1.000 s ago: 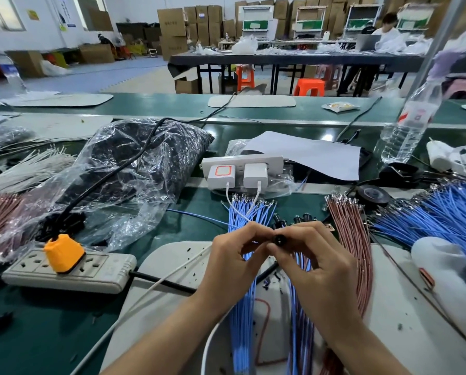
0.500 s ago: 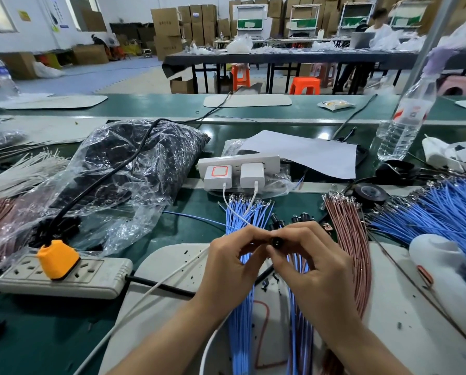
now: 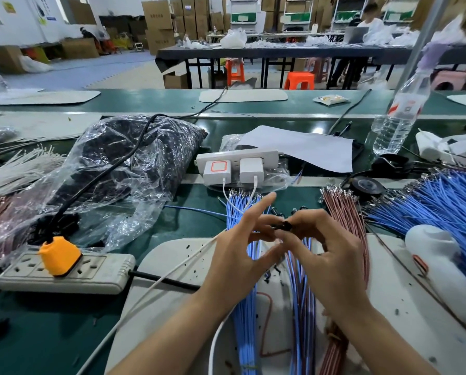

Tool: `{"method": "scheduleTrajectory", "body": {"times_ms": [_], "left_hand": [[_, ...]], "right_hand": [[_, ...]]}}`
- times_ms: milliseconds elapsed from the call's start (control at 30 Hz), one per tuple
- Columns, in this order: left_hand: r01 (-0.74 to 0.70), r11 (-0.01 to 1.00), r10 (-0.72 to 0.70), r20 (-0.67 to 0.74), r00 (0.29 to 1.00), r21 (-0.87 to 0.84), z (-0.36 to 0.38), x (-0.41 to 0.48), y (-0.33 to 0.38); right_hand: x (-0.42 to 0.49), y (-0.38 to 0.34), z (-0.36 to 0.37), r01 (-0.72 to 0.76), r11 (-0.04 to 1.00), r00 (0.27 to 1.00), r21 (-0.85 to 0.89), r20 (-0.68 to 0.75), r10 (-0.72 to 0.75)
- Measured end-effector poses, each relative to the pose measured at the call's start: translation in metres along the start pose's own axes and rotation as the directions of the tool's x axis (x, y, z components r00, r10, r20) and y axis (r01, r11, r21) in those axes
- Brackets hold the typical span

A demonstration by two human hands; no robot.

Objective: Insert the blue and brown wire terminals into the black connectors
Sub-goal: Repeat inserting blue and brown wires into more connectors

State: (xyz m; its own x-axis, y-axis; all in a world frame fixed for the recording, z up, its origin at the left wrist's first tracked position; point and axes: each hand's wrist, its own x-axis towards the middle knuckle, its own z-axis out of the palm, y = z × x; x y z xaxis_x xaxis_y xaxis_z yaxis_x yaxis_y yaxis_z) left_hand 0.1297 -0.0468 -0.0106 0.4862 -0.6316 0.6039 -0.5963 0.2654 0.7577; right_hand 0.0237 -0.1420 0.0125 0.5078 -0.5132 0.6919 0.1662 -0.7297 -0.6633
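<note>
A small black connector point(image 3: 285, 226) is held between both hands above the white work mat point(image 3: 172, 255). My right hand point(image 3: 326, 255) pinches it with curled fingers. My left hand point(image 3: 240, 253) touches its left end with thumb and middle finger, while the index finger points straight up and away. Under the hands lie a bundle of blue wires point(image 3: 244, 320) and a mixed blue and brown bundle point(image 3: 302, 307). Brown wires point(image 3: 345, 220) with metal terminals lie to the right. A few more black connectors point(image 3: 274, 211) sit just beyond the hands.
A large fan of blue wires point(image 3: 443, 204) and a white object point(image 3: 437, 255) lie at right. A power strip point(image 3: 64, 272) with an orange plug point(image 3: 58, 255), a plastic bag point(image 3: 123, 169), a white socket block with chargers point(image 3: 234, 163), a tape roll point(image 3: 366, 186) and a water bottle point(image 3: 399, 115) surround the mat.
My left index finger has lifted off the connector and straightened upward. Both hands stay at the same spot over the wires.
</note>
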Motion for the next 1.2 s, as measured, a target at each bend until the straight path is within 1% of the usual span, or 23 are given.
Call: {"method": "scheduleTrajectory", "body": {"times_ms": [67,100,133,167,200,233,267,300,333,367,467,533,600,667,733,867,1067,1100,1133,1167,1200], "left_hand": [[-0.036,0.999,0.037,-0.018,0.999,0.039,0.001,-0.001,0.0],[-0.06,0.995,0.063,-0.033,0.997,0.082,0.001,0.0,-0.001],[-0.082,0.989,0.089,-0.054,0.995,0.121,0.0,0.001,-0.001],[-0.091,0.985,0.103,-0.074,0.992,0.145,-0.001,0.002,-0.002],[-0.088,0.984,0.102,-0.087,0.991,0.153,-0.001,0.003,-0.003],[-0.079,0.986,0.094,-0.097,0.991,0.149,-0.001,0.002,-0.002],[-0.07,0.987,0.085,-0.101,0.991,0.145,-0.001,0.002,-0.002],[-0.062,0.987,0.077,-0.1,0.992,0.147,-0.001,0.001,-0.002],[-0.059,0.987,0.074,-0.096,0.993,0.151,0.0,0.001,-0.002],[-0.061,0.986,0.076,-0.092,0.993,0.154,0.0,0.0,-0.003],[-0.061,0.987,0.075,-0.087,0.993,0.148,0.001,0.0,-0.002],[-0.054,0.987,0.067,-0.084,0.994,0.149,0.001,0.0,0.0],[-0.047,0.986,0.06,-0.083,0.995,0.157,0.001,0.0,0.001],[-0.043,0.985,0.059,-0.089,0.994,0.165,0.001,-0.001,0.001],[-0.041,0.986,0.056,-0.094,0.994,0.163,0.001,-0.001,0.001],[-0.04,0.985,0.055,-0.088,0.995,0.167,0.001,0.0,0.003],[-0.027,0.988,0.041,-0.089,0.995,0.152,0.001,-0.001,0.005],[-0.023,0.989,0.037,-0.091,0.995,0.149,0.001,-0.001,0.005],[-0.021,0.988,0.036,-0.096,0.995,0.153,0.0,-0.001,0.005],[-0.022,0.987,0.038,-0.099,0.994,0.158,0.0,0.0,0.006],[-0.027,0.987,0.042,-0.096,0.994,0.157,-0.001,0.0,0.007]], "right_hand": [[0.003,0.006,-0.007,0.064,0.993,0.998,-0.1,0.0,-0.065],[0.006,0.01,-0.012,0.075,0.986,0.996,-0.152,-0.032,-0.081],[0.012,0.015,-0.019,0.05,0.975,0.995,-0.217,-0.075,-0.068],[0.016,0.022,-0.026,-0.015,0.952,0.993,-0.306,-0.112,-0.02],[0.021,0.031,-0.033,-0.114,0.901,0.99,-0.419,-0.125,0.067],[0.023,0.04,-0.04,-0.226,0.816,0.974,-0.533,-0.108,0.2],[0.024,0.049,-0.044,-0.322,0.712,0.933,-0.624,-0.084,0.349],[0.023,0.055,-0.046,-0.391,0.613,0.876,-0.687,-0.072,0.477],[0.021,0.057,-0.048,-0.43,0.547,0.827,-0.718,-0.072,0.557],[0.02,0.058,-0.048,-0.449,0.524,0.806,-0.724,-0.076,0.587],[0.02,0.058,-0.047,-0.442,0.532,0.821,-0.722,-0.088,0.563],[0.021,0.057,-0.045,-0.449,0.52,0.817,-0.727,-0.097,0.569],[0.021,0.055,-0.045,-0.473,0.53,0.816,-0.704,-0.124,0.564],[0.021,0.054,-0.047,-0.475,0.56,0.843,-0.679,-0.168,0.512],[0.02,0.054,-0.047,-0.463,0.574,0.858,-0.675,-0.18,0.481],[0.021,0.054,-0.047,-0.463,0.495,0.806,-0.735,-0.118,0.58],[0.02,0.053,-0.046,-0.498,0.494,0.792,-0.713,-0.142,0.594],[0.02,0.053,-0.045,-0.493,0.514,0.807,-0.702,-0.147,0.573],[0.021,0.054,-0.045,-0.479,0.569,0.841,-0.668,-0.164,0.516],[0.022,0.054,-0.045,-0.462,0.655,0.877,-0.598,-0.196,0.439],[0.024,0.052,-0.044,-0.444,0.762,0.896,-0.471,-0.232,0.379]]}}
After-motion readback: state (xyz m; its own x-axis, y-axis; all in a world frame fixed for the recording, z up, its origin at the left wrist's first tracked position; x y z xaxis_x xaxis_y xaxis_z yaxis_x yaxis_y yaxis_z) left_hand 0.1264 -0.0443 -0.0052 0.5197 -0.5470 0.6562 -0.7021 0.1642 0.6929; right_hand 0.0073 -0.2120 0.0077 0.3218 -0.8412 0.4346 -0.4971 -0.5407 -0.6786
